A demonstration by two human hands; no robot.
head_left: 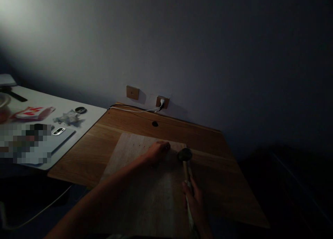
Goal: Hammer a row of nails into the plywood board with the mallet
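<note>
A pale wooden board lies on the wooden table in dim light. My left hand rests near the board's far edge, its fingers curled together in a pinch; whatever is between them is too small and dark to make out. To its left, several small dark dots run in a row along the board. My right hand is wrapped round the handle of a mallet with a dark, rounded head. The mallet head is over the board's right edge, just right of my left hand and apart from it.
The wooden table has a dark cable hole at the back. A white plug sits in a wall socket, its cord trailing left. On the white table are a silver laptop, crumpled plastic and a red-and-white packet.
</note>
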